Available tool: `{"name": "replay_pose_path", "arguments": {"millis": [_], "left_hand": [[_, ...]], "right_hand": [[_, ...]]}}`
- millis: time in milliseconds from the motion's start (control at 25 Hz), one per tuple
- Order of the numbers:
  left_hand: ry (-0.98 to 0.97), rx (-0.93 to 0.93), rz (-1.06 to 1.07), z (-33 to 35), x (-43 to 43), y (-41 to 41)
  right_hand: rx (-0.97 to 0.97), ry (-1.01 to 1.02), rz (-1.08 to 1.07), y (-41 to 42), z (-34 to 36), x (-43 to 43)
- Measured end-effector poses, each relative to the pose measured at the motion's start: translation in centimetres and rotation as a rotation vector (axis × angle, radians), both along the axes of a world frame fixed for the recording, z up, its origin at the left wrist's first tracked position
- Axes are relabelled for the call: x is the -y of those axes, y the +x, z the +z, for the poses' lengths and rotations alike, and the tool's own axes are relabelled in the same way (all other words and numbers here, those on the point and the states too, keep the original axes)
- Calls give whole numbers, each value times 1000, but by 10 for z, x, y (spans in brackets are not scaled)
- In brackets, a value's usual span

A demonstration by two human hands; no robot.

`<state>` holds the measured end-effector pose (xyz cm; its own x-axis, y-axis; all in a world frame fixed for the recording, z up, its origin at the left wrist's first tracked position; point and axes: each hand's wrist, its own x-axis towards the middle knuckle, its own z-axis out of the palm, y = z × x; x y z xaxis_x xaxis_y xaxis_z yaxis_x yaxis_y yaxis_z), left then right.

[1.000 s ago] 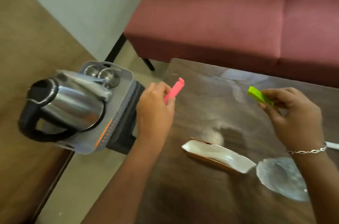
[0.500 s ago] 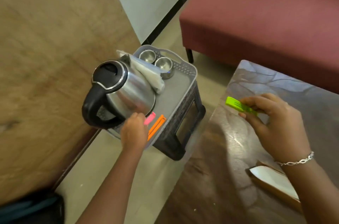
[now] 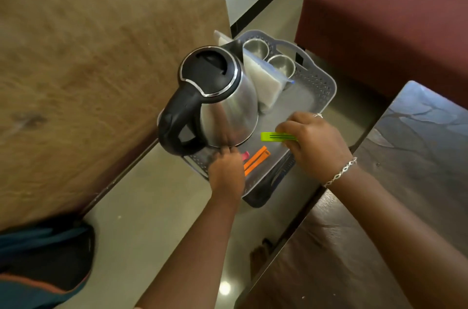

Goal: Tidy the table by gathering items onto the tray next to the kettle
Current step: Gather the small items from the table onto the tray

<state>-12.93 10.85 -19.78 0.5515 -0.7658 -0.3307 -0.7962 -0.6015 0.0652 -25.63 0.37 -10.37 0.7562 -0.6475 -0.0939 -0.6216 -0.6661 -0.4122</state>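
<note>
A grey plastic tray (image 3: 319,86) holds a steel kettle (image 3: 222,103) with a black lid and handle. My left hand (image 3: 225,169) rests low at the tray's near corner by the kettle's base, with a pink clip (image 3: 245,156) just showing at its fingertips. An orange clip (image 3: 255,160) lies flat on the tray beside it. My right hand (image 3: 314,144) is over the tray's near right side and pinches a green clip (image 3: 276,136) that points toward the kettle.
Two small steel cups (image 3: 255,48) and a white packet (image 3: 263,83) sit at the tray's far end. The dark wooden table (image 3: 410,182) is at the right, a maroon sofa (image 3: 392,17) beyond it, and a wooden surface (image 3: 88,68) at the left.
My right hand has carried the green clip from above the table to over the tray. My left hand has lowered the pink clip onto the tray beside the orange one.
</note>
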Motion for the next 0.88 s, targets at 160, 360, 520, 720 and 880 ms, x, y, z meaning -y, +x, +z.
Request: {"name": "replay_pose_path", "arguments": {"millis": [160,360,520,720,880], "left_hand": [[28,-175,52,7,-5,4],[79,-99,-169,21,-28,3],[-46,-71,-184,35,-48,-2],[-352,-50,8,34,-57,7],[-191,-65,-42,29,-49,20]], "right_hand": [[-176,-69,141,25,-20,-4],[-302,-144,338,52,-40,-20],[-358,-187,497,77,-54,-28],[-354,-261,653,91,-68,-33],[-329,-265,743,92,-80,-32]]}}
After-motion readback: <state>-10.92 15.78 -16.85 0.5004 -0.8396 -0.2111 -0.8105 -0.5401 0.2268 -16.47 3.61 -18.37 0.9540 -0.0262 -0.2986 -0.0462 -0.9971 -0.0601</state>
